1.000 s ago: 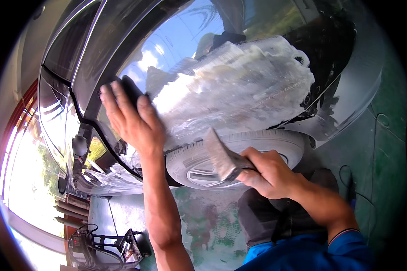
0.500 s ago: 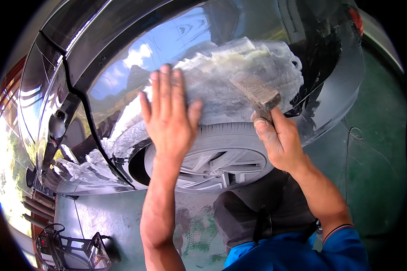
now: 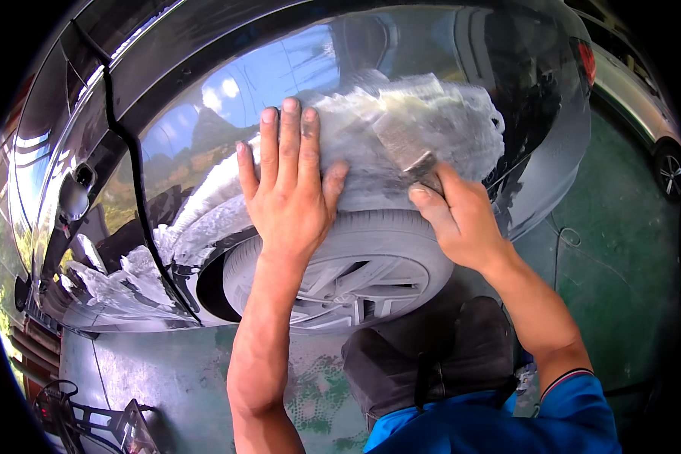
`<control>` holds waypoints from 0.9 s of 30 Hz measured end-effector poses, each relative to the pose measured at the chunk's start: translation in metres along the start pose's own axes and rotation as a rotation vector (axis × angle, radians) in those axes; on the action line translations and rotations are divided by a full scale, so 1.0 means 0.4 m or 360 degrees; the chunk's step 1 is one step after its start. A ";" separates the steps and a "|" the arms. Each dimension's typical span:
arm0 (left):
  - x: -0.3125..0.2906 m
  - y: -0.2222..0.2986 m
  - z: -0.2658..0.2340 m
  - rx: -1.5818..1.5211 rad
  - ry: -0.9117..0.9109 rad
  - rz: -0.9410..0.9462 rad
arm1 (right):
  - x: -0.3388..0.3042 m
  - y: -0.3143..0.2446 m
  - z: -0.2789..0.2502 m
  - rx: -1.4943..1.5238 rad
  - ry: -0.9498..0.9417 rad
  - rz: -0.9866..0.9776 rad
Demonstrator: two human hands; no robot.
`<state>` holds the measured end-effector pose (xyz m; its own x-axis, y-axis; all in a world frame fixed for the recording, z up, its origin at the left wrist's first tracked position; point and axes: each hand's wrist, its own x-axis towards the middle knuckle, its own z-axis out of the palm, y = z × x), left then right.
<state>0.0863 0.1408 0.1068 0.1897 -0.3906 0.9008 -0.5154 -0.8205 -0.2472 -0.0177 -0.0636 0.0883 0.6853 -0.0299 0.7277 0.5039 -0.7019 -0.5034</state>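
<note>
Pale, streaky body filler point(image 3: 454, 113) covers part of the dark car panel point(image 3: 423, 49) above the wheel arch. Palm down, my left hand point(image 3: 289, 200) rests on the left part of this filled area, its fingers spread and holding nothing. My right hand point(image 3: 461, 219) grips a putty knife point(image 3: 402, 144) with a broad, grey-brown, smeared blade. That blade lies over the middle of the filler, pointing up and to the left. Fingers and thumb cover most of its handle. Below both hands sits the car's dusty wheel point(image 3: 348, 280).
More filler point(image 3: 121, 284) crosses the door gap at lower left, below the door handle point(image 3: 76, 193). Equipment with a dark frame and cable point(image 3: 91, 416) stands on the green floor point(image 3: 612, 265). Another car point(image 3: 635, 91) is at the far right. My knees point(image 3: 431, 356) are near the wheel.
My right hand and the putty knife have shifted slightly left across the filler. My left hand stays spread on the panel, a little to the right. The view has moved, showing more of the other car.
</note>
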 end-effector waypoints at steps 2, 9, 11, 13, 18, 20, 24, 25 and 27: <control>0.000 -0.001 0.002 -0.0001 0.0012 0.0004 | -0.007 -0.005 0.002 0.0115 0.0083 -0.0134; 0.000 -0.002 0.003 0.0013 0.0006 -0.0023 | -0.022 0.000 0.004 0.0104 0.0089 -0.0267; -0.002 -0.002 0.008 0.0023 0.0021 -0.0027 | -0.011 0.012 0.005 -0.0012 0.0001 -0.0173; -0.005 -0.003 0.013 0.0021 0.0034 -0.0017 | -0.012 0.009 0.009 0.0000 0.0008 -0.0116; -0.008 -0.002 0.004 0.0009 -0.0045 0.0001 | 0.030 -0.009 0.020 0.0048 0.0105 -0.0155; -0.003 0.001 0.008 0.0011 -0.0050 -0.0010 | 0.029 -0.017 0.008 0.0003 0.0037 -0.0141; -0.007 0.000 0.013 0.0072 -0.0024 0.0011 | 0.018 -0.018 0.010 0.0129 0.0056 -0.0165; -0.009 -0.003 0.019 0.0057 -0.0012 0.0023 | 0.027 0.009 0.020 -0.0068 0.0026 -0.0151; -0.007 -0.002 0.017 0.0060 -0.0003 0.0033 | 0.003 0.021 0.007 -0.0020 -0.0048 -0.0104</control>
<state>0.0919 0.1398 0.1022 0.1808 -0.4081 0.8948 -0.4875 -0.8274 -0.2789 -0.0112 -0.0677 0.0838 0.6668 0.0376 0.7443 0.5416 -0.7105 -0.4494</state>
